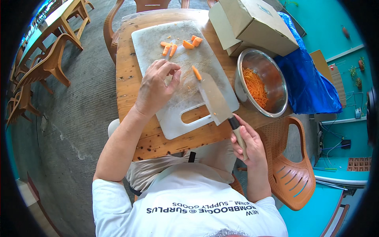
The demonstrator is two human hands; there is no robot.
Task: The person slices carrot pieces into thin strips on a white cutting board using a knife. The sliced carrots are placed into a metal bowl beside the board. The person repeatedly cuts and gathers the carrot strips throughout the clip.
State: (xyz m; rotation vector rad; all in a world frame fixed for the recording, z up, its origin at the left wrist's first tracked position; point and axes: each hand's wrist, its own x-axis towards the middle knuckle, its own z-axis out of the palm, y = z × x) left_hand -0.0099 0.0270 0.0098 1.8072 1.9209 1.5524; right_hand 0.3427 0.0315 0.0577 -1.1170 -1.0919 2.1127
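Note:
My right hand grips the pale handle of a broad-bladed kitchen knife, its blade slanting over a white plastic cutting board. A slim carrot piece lies at the blade's far end, and a tiny orange bit clings to the blade. Above the left side of the board, my left hand is bent, thumb and fingers slightly apart, with nothing visible between them. Just beyond its fingers lie several carrot sticks. Thicker carrot chunks sit farther right. The board has a handle slot near me and stained, scratched plastic.
A steel bowl of shredded carrot stands right of the board on the wooden table. Behind it are an open cardboard box and blue plastic sheeting. A brown plastic chair stands at right.

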